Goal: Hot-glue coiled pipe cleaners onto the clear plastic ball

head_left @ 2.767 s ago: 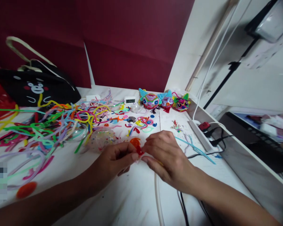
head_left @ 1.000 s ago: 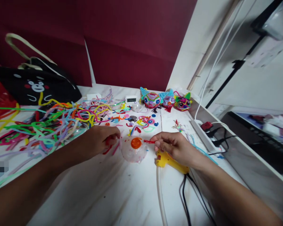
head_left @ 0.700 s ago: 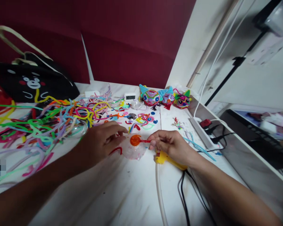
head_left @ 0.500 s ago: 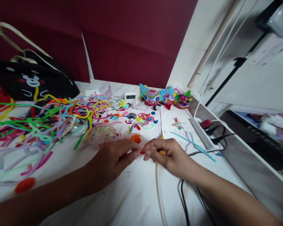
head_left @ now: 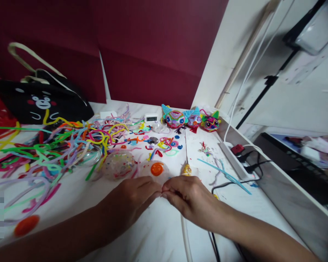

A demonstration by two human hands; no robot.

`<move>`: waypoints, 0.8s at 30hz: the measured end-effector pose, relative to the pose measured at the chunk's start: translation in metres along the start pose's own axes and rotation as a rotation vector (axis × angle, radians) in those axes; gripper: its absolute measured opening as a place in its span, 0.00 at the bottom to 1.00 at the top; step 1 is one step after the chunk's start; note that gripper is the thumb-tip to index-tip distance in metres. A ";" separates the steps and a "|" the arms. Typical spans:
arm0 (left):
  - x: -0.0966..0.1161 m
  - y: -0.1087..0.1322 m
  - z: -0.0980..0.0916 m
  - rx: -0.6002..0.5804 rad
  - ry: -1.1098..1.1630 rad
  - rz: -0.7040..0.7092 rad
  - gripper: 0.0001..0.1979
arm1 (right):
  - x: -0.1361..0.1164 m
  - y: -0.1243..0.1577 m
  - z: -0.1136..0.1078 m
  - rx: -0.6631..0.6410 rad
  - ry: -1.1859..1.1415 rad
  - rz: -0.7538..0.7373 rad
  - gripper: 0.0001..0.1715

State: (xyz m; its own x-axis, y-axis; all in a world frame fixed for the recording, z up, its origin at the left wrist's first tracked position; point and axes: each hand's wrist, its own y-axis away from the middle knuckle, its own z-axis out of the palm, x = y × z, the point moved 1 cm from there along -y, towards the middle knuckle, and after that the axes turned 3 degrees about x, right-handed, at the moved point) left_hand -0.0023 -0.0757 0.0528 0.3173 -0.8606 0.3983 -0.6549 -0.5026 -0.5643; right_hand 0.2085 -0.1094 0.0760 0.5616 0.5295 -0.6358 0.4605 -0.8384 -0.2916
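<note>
My left hand and my right hand meet fingertip to fingertip above the white table. Both are closed in a pinch, thumb against fingers. Between them only a speck of a small red piece shows; the fingers hide the rest. Just beyond the fingertips lies a clear plastic half-ball with an orange disc on it. To its left is another clear ball speckled with coloured bits. Past my right hand is a yellow-tipped tool, partly hidden.
Tangled pipe cleaners cover the left side, near a black bag. Three decorated balls stand at the back beside a small digital clock. A power strip with cables runs along the right edge board.
Both hands have come slightly lower and nearer in the view, their fingertips closer together. The red piece, plainer before, is now almost covered. The view has tilted a little.
</note>
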 end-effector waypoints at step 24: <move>0.022 -0.015 -0.012 0.135 -0.244 0.163 0.20 | -0.009 0.005 0.008 0.209 0.078 -0.118 0.12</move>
State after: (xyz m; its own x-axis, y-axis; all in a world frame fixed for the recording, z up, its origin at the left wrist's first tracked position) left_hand 0.0063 -0.0859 0.0785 0.3815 -0.9168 0.1183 -0.6188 -0.3484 -0.7041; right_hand 0.2002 -0.1196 0.0741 0.5676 0.6270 -0.5335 0.3789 -0.7743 -0.5069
